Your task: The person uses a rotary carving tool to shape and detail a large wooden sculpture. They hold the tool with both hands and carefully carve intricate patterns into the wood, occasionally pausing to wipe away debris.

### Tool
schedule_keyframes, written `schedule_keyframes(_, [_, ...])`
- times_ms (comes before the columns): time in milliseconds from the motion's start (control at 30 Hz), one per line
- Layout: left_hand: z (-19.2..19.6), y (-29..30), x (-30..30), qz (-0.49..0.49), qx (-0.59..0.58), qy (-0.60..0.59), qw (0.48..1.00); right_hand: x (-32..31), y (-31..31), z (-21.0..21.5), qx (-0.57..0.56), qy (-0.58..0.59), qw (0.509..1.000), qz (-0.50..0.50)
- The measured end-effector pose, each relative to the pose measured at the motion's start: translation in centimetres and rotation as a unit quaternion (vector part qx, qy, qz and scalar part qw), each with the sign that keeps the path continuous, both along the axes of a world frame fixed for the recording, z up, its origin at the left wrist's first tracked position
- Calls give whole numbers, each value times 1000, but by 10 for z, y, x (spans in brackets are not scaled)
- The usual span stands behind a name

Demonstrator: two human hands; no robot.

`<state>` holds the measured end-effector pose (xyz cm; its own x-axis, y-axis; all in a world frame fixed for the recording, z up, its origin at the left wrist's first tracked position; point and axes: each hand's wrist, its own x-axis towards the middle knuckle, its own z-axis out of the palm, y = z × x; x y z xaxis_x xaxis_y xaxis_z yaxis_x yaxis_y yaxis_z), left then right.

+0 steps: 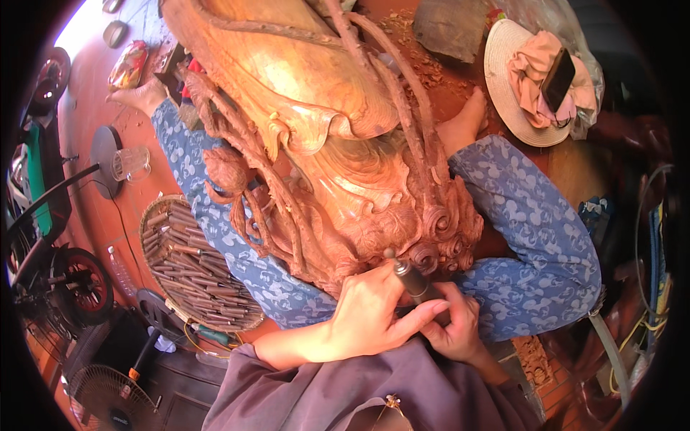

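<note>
**Heavy carving, delicate stems**

We judge the wooden carving (330,172), lying between the blue trouser legs (528,237), heavy and stiff. Its slender stems (248,140) look fragile; we'd hold the thick, smooth body. The rigid, probably light handpiece (415,279) is pinched by our left grip (370,309) and right grip (458,325).

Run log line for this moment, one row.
left hand: gripping dark handheld tool | right hand: gripping same tool | carved wood: between legs | tip contact: unclear
</note>
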<state>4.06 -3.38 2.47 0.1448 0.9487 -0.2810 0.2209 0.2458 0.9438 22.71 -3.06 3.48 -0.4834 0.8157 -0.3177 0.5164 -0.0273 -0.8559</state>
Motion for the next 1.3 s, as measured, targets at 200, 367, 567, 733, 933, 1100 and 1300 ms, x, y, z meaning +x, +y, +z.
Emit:
schedule_keyframes(200, [3, 4, -10, -61, -48, -16, 997, -4, -1, -2, 44, 31, 997, 52])
schedule_keyframes(367, [9, 7, -3, -57, -86, -27, 994, 0, -1, -4, 46, 72, 996, 35])
schedule_keyframes(567, [11, 13, 7, -64, -72, -1, 995, 7, -2, -10, 48, 84, 995, 11])
schedule_keyframes(733, [10, 15, 10, -84, -121, 23, 989, 11, -5, -10, 33, 86, 996, -17])
schedule_keyframes(933, [13, 11, 23, -64, -122, 43, 990, 13, -17, -11, 6, 80, 996, -50])
schedule_keyframes(1100, [22, -1, 38, -58, -80, 87, 991, 20, -37, -3, -29, 68, 994, -82])
schedule_keyframes(1300, [32, -30, 51, -11, -91, 88, 992, 22, -72, -5, 31, 112, 985, -129])
